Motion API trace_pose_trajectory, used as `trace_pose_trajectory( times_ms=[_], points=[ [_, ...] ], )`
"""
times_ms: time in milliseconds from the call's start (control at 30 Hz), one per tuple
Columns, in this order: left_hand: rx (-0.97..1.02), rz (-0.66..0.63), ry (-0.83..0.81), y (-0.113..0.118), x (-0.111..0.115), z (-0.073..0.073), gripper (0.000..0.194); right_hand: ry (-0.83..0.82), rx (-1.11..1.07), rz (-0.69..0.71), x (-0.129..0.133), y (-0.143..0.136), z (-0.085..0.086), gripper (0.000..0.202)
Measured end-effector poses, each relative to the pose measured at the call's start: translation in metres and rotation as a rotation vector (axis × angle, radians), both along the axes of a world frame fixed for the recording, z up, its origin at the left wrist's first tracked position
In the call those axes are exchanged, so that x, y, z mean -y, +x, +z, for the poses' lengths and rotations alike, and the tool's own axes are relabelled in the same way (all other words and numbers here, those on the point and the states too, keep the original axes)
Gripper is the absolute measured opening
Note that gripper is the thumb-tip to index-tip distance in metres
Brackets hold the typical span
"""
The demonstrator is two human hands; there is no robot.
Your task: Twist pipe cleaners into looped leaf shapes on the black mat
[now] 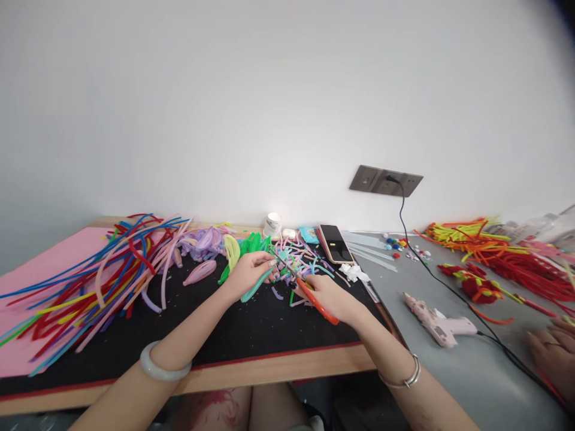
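Observation:
My left hand is closed on a bundle of teal pipe cleaners, whose loops hang below the fingers. In my right hand are orange-handled scissors, their blades pointing up and left to the tips of my left fingers. Whether the blades touch the teal bundle cannot be made out. Behind my left hand lie green pipe cleaners and a yellow loop. Short cut pieces in pastel colours are heaped beyond the scissors.
Long coloured pipe cleaners spread over the left side. A phone and a white cup stand behind. At the right are a pink glue gun, its cord, red and yellow bundles, and another person's hand.

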State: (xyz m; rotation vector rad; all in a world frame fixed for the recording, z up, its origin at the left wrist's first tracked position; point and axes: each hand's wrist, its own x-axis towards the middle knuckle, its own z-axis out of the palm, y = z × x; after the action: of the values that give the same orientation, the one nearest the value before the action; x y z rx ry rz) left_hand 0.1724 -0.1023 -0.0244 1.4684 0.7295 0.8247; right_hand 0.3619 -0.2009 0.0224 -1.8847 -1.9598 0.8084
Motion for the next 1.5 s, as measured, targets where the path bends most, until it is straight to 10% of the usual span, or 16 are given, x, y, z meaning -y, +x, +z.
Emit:
trace_pose_trajectory(
  times_ms=[533,833,1500],
  points=[
    [-0.264,-0.331,-0.268,0.01,-0.028,0.013,0.021,-0.226,-0.124,-0.113,0.009,0.003,-0.002,0.046],
    [-0.494,-0.532,-0.145,0.025,-0.057,0.033,0.009,-0.354,-0.325,-0.083,0.011,0.009,0.002,0.051],
    [-0.604,-0.53,-0.034,0.032,-0.054,0.07,0.006,-0.485,-0.69,-0.131,0.009,0.014,-0.005,0.056]
  ],
)
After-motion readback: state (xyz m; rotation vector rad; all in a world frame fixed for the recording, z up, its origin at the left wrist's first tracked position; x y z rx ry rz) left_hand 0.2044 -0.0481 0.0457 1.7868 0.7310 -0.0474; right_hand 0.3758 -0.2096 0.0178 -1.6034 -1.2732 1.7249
